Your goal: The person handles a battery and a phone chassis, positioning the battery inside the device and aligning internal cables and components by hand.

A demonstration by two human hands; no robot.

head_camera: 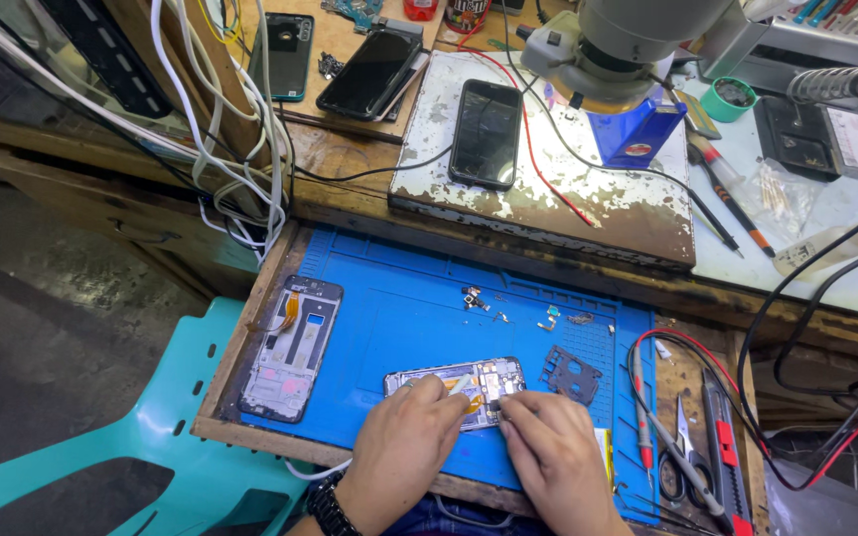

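Note:
An opened phone body [469, 379] with its circuit board showing lies on a blue work mat [399, 318]. My left hand [411, 437] rests on its near left part, fingertips pressing something small and pale against the board. My right hand [553, 452] pinches the phone's near right edge. A black plastic cover piece [571, 375] lies just right of the phone. Small screws and metal parts [548, 320] are scattered on the mat beyond it.
A phone frame with an orange flex cable [292, 345] lies at the mat's left. Scissors [685, 459], probes and red and black leads [647, 407] sit on the right. A black phone [487, 133] rests on a worn white board under a microscope [616, 45]. A teal chair [151, 437] stands left.

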